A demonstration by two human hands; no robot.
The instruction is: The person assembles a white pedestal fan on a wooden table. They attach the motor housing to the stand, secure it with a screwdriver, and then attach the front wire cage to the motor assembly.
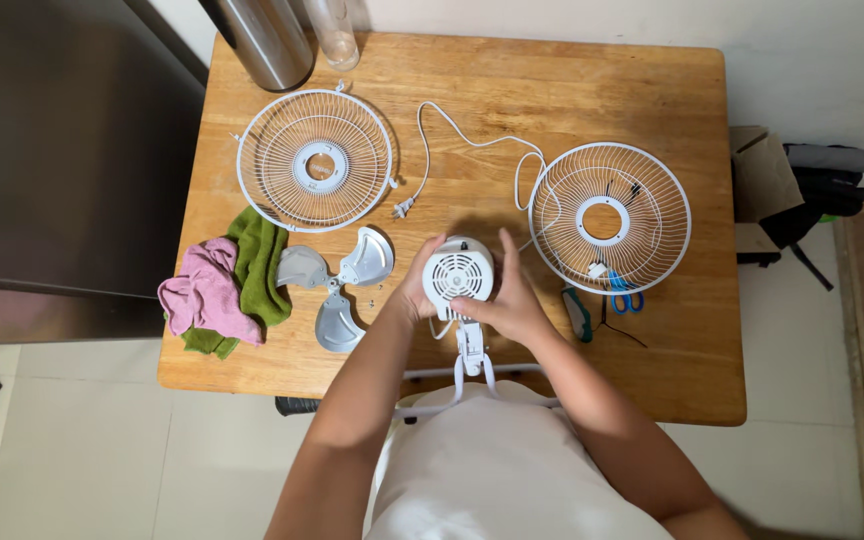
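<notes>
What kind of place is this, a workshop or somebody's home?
Most likely a home: a small wooden table on pale floor tiles, with household cloths and a taken-apart fan, its motor housing held in both hands.

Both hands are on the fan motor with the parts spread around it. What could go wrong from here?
1. The cord loops loosely toward the right grille; turning the motor may drag the cord or grille.
2. Small screws lie loose beside the blade, near the left hand; a nudge could scatter them.
3. The right hand works near the scissors, which an elbow swing might knock toward the table edge.
</notes>
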